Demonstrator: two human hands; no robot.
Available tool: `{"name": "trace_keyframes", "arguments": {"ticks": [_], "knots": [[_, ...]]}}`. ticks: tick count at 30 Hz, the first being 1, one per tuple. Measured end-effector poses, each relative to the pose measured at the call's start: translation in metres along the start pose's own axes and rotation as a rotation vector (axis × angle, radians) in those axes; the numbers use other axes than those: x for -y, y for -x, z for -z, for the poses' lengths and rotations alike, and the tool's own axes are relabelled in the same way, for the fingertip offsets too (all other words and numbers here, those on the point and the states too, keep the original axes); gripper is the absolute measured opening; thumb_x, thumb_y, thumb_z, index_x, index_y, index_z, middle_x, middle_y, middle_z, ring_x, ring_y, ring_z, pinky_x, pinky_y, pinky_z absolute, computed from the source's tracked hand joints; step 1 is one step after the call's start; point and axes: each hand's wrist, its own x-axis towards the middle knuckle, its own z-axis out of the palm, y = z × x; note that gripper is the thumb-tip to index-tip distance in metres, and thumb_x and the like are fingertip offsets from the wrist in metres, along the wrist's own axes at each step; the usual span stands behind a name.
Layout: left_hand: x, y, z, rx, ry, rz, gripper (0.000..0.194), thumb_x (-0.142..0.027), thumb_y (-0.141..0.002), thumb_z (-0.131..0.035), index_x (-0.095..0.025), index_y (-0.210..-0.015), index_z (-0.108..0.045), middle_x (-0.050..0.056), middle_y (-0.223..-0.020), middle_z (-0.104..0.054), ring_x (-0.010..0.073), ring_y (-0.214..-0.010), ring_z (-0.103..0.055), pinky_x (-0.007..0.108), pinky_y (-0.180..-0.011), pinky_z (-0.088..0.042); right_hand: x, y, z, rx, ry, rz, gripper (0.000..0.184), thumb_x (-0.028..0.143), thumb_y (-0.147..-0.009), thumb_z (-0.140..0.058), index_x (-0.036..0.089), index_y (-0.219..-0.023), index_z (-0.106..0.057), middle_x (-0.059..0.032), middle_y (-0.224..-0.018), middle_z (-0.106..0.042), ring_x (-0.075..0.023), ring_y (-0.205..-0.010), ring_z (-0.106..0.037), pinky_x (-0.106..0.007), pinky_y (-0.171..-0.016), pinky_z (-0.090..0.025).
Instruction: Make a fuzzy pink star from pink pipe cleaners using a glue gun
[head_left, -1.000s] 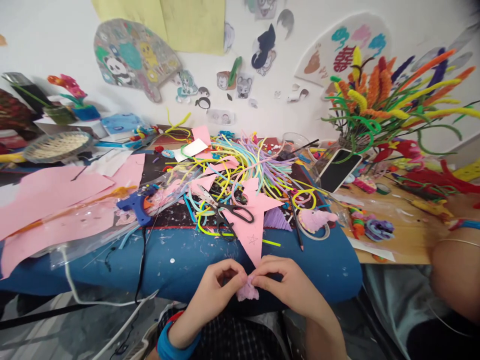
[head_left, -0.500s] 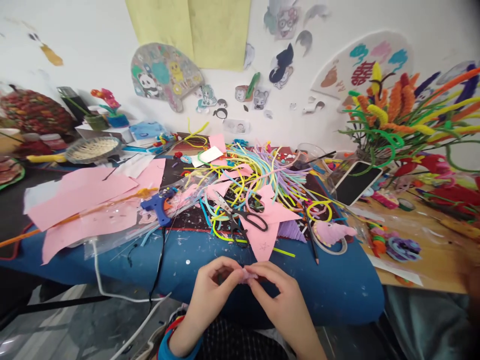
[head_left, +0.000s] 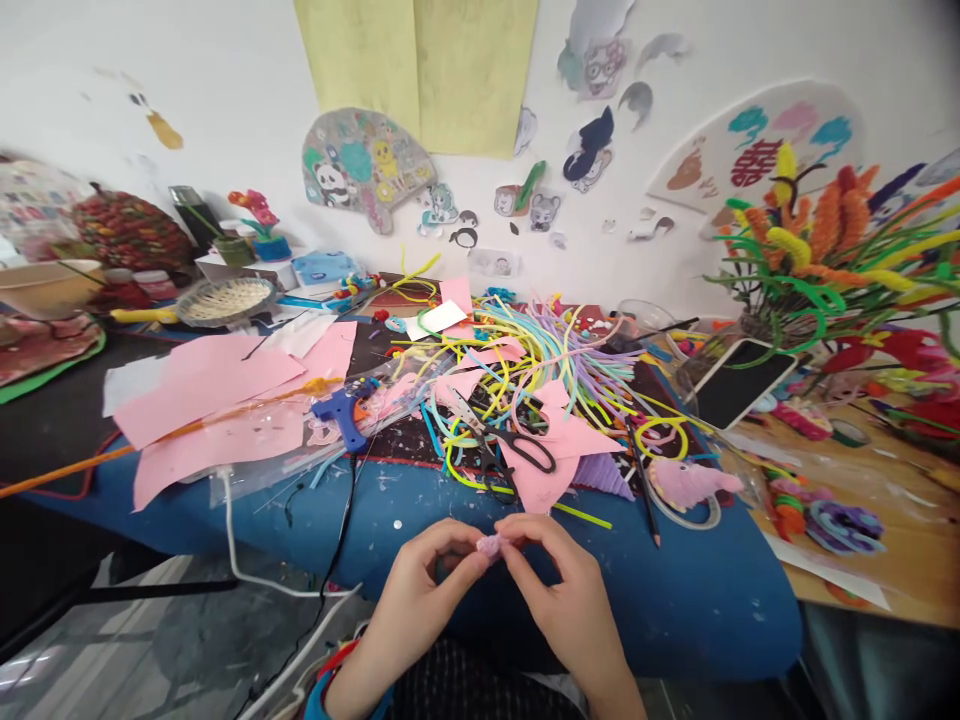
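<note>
Two tables stand side by side under a wall of paper cutouts: a blue table (head_left: 675, 600) and, to its right, a wooden one (head_left: 885, 540). Pink paper sheets (head_left: 202, 400) lie at the left of the blue top, a heap of coloured pipe cleaners (head_left: 525, 350) in the middle, with black scissors (head_left: 517, 450) and a blue glue gun (head_left: 341, 415) near it. At the near edge, the left hand (head_left: 420, 590) and right hand (head_left: 559, 585) meet, fingertips pinched together on a small pink fuzzy piece (head_left: 489, 546).
</note>
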Motion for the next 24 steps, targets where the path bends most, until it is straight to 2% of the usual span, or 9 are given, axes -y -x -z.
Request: {"name": "trace_keyframes", "arguments": {"ticks": [3, 7, 10, 15, 21, 24], "knots": [[0.004, 0.005, -0.001, -0.069, -0.041, -0.064, 0.016, -0.031, -0.085, -0.065, -0.016, -0.085, -0.07, 0.005, -0.084, -0.07, 0.0165, -0.076, -0.064, 0.023, -0.07, -0.051, 0.001, 0.0, -0.004, -0.015, 0.042, 0.104, 0.016, 0.014, -0.089, -0.056, 0.025, -0.09, -0.068, -0.0041, -0.103, -0.072, -0.0182, -0.099, -0.067, -0.03, -0.09, -0.052], [0.009, 0.009, -0.002, -0.187, -0.044, -0.127, 0.013, -0.029, -0.085, -0.065, -0.017, -0.086, -0.07, 0.004, -0.081, -0.071, 0.0164, -0.074, -0.066, 0.022, -0.068, -0.053, 0.003, 0.002, -0.01, -0.04, 0.08, 0.192, 0.019, 0.014, -0.089, -0.058, 0.025, -0.101, -0.069, -0.006, -0.113, -0.069, -0.0178, -0.105, -0.066, -0.029, -0.094, -0.053], [0.012, 0.01, -0.001, -0.246, -0.06, -0.192, 0.013, -0.025, -0.085, -0.066, -0.019, -0.095, -0.07, 0.004, -0.084, -0.072, 0.0164, -0.074, -0.067, 0.022, -0.068, -0.054, 0.006, 0.003, -0.013, -0.054, 0.088, 0.218, 0.016, 0.013, -0.088, -0.059, 0.024, -0.096, -0.068, -0.0062, -0.113, -0.069, -0.018, -0.105, -0.066, -0.029, -0.094, -0.053], [0.015, 0.013, 0.003, -0.225, -0.167, -0.393, 0.012, -0.015, -0.087, -0.063, -0.021, -0.093, -0.071, 0.004, -0.086, -0.072, 0.0164, -0.079, -0.066, 0.023, -0.072, -0.052, 0.011, 0.003, -0.013, -0.044, 0.076, 0.243, 0.014, 0.012, -0.087, -0.06, 0.023, -0.092, -0.067, -0.0062, -0.111, -0.07, -0.0178, -0.104, -0.067, -0.028, -0.093, -0.053], [0.018, 0.016, 0.011, -0.263, -0.266, -0.526, 0.015, -0.01, -0.085, -0.065, -0.022, -0.094, -0.068, 0.002, -0.082, -0.073, 0.0139, -0.071, -0.067, 0.02, -0.068, -0.054, 0.012, 0.001, -0.016, 0.001, -0.008, 0.244, 0.016, 0.01, -0.085, -0.06, 0.024, -0.091, -0.067, -0.0058, -0.113, -0.07, -0.0184, -0.105, -0.067, -0.029, -0.093, -0.053], [0.017, 0.015, 0.018, -0.277, -0.364, -0.702, 0.013, -0.012, -0.087, -0.063, -0.02, -0.097, -0.066, 0.003, -0.081, -0.074, 0.013, -0.07, -0.069, 0.019, -0.069, -0.055, 0.013, 0.0, -0.018, 0.029, -0.062, 0.253, 0.016, 0.01, -0.084, -0.059, 0.023, -0.089, -0.066, -0.0058, -0.114, -0.07, -0.0184, -0.103, -0.067, -0.03, -0.09, -0.055]]}}
